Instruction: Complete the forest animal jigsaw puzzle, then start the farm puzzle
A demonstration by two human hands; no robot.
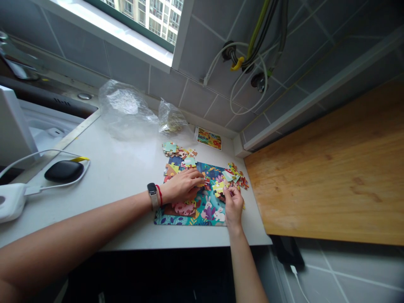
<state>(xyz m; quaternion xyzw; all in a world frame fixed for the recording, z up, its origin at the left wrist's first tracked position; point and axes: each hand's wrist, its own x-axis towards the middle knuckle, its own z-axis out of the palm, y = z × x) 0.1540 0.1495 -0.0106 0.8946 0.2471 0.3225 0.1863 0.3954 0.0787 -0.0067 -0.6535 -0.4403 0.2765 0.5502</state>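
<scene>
Passage above jigsaw puzzle (197,212); plastic bag (126,110), tile wall (195,99) block beyond.

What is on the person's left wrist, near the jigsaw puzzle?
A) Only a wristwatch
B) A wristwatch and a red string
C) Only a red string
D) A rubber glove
B. The left hand rests on the jigsaw puzzle, and its wrist wears a wristwatch with a red string right beside it.
</scene>
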